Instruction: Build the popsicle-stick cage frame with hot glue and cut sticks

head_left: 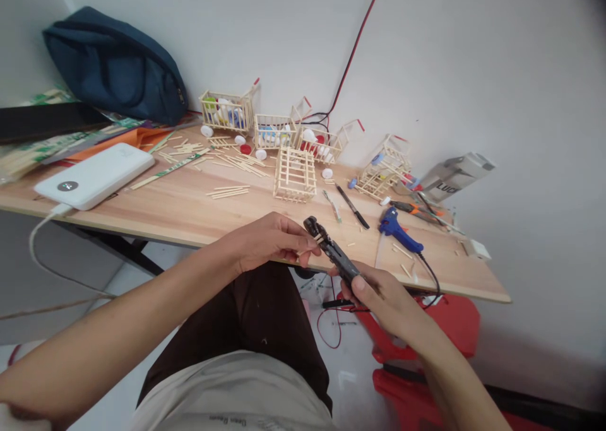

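Observation:
My left hand (pixel 286 238) is closed in a pinch on thin wooden sticks (pixel 320 241), their ends touching the head of a tool. That tool, black pliers (pixel 341 259), is gripped in my right hand (pixel 379 295), handles in the palm and jaws pointing up and left. Both hands are just over the table's front edge, close together. Beyond them on the table stands a small wooden stick frame (pixel 294 173), shaped like an open basket. To the right of it lie a black pen (pixel 353 207) and a small clear-and-white item (pixel 332 206).
Several miniature stick shopping carts (pixel 227 112) holding bottle caps line the wall. Loose sticks (pixel 241 164) lie on the wooden table (pixel 189 219). A blue glue gun (pixel 400 229) with its cord is at right, a white power bank (pixel 97 175) and blue bag (pixel 118 65) at left.

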A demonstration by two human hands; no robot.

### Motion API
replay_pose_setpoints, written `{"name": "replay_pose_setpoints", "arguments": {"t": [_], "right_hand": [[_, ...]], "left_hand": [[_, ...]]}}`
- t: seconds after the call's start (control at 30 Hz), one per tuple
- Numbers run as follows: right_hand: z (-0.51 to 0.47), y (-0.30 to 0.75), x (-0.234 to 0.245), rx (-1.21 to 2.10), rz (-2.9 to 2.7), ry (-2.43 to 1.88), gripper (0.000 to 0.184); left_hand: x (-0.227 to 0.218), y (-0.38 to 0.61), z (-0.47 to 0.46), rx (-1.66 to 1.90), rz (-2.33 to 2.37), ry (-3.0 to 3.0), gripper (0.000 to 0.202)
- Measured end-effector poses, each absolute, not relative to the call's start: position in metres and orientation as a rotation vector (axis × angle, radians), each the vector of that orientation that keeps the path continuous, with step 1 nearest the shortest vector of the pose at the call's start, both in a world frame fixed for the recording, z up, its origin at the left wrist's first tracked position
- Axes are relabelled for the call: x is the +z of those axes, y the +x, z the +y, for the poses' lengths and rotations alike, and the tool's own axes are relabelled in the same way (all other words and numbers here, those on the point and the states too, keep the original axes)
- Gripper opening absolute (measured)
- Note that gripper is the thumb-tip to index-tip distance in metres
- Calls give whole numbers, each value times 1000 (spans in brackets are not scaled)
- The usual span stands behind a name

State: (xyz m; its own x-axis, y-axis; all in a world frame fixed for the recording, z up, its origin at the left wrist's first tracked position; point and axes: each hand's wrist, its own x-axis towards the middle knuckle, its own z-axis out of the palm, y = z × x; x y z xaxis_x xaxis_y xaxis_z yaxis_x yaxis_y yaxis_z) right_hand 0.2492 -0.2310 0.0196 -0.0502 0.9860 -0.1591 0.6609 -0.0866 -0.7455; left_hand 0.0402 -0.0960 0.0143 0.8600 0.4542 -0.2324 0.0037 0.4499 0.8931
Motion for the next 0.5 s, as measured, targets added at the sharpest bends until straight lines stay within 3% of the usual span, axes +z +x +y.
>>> {"name": "replay_pose_setpoints", "arguments": {"t": [0.3, 0.5], "right_hand": [[-237, 245, 8, 900, -1675, -1853, 51], [-239, 242, 7, 729, -1789, -1891, 52]], "left_hand": [[10, 41, -96, 261, 497, 1034, 23], [5, 46, -99, 264, 518, 1030, 22]]}}
